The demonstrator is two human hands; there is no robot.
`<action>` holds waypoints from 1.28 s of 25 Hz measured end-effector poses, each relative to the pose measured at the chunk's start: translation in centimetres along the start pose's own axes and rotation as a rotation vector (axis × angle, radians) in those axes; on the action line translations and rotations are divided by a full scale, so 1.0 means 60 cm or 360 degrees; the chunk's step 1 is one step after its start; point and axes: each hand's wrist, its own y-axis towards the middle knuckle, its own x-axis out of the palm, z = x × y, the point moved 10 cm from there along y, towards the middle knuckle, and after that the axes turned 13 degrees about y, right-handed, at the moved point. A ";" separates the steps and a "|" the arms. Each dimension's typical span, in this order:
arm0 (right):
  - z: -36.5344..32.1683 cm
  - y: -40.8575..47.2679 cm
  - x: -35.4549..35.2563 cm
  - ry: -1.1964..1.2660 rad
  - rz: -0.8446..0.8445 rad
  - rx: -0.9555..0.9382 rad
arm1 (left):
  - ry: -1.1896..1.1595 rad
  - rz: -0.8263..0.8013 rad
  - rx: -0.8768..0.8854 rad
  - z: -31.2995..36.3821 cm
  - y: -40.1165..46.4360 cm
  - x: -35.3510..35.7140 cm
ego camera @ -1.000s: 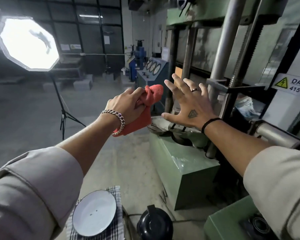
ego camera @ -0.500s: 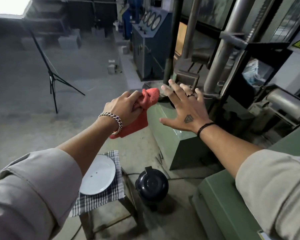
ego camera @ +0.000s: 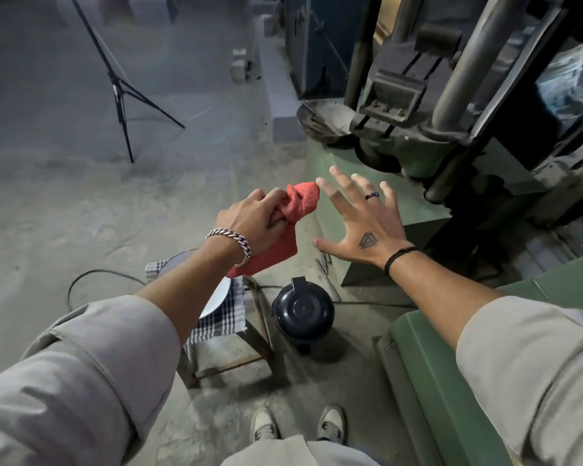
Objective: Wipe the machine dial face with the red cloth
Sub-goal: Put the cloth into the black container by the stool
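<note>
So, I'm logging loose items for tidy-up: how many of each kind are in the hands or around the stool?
Red cloth: 1
White plate: 1
Checked cloth: 1
Black container: 1
Stool: 1
Total: 5

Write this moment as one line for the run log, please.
left hand: shut on red cloth, held in air | right hand: open, empty, fingers spread | dial face: not in view | wipe: not underway

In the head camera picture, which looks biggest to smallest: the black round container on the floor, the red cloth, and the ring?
1. Black round container
2. Red cloth, though the left hand hides part of it and it is nearer the camera, so this is unsure
3. Ring, smallest
</note>
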 end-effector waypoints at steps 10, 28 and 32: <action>-0.038 -0.009 0.089 -0.0064 -0.0067 0.0017 | -0.0106 -0.0102 0.0034 -0.043 -0.035 0.087; -0.038 0.051 0.092 -0.0089 -0.0089 0.0058 | -0.0103 -0.0232 -0.0003 -0.062 0.002 0.101; -0.015 0.063 0.096 -0.0069 -0.0103 0.0068 | -0.0088 -0.0269 -0.0016 -0.058 0.020 0.113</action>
